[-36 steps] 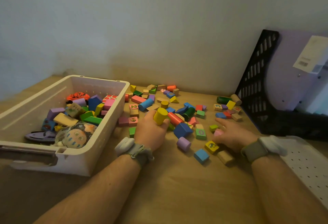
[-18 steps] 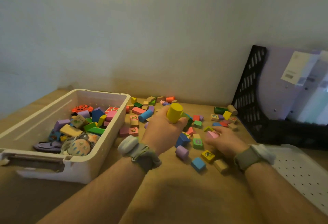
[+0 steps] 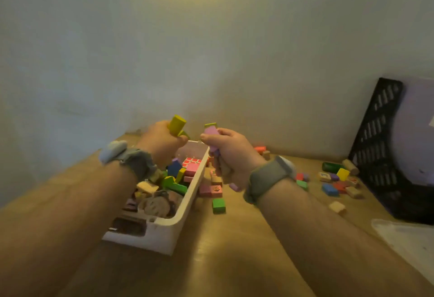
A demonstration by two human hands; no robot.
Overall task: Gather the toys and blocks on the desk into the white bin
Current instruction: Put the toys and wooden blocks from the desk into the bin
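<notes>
Both hands are raised above the far end of the white bin (image 3: pixel 185 207). A yellow cylinder block (image 3: pixel 176 124) is gripped in the curled fingers of the left hand (image 3: pixel 162 144), its long axis tilted up and away toward the wall, with a green piece just beneath it. A pink block (image 3: pixel 211 133) with a green block behind it is clutched in the right hand (image 3: pixel 231 155), the pink one's long axis running roughly upright; more blocks are bunched in the lower fingers.

The bin is seen lying lengthwise away from the viewer, partly filled with blocks and toys. Just beside its right wall a green block (image 3: pixel 218 205) and pink cubes (image 3: pixel 211 191) are left on the wooden worktop (image 3: pixel 234 261). Further right, near a black crate (image 3: pixel 380 132), a scattered group of blocks (image 3: pixel 338 180) is seen. Open worktop lies between the forearms. A plain wall stands behind, lit from above.
</notes>
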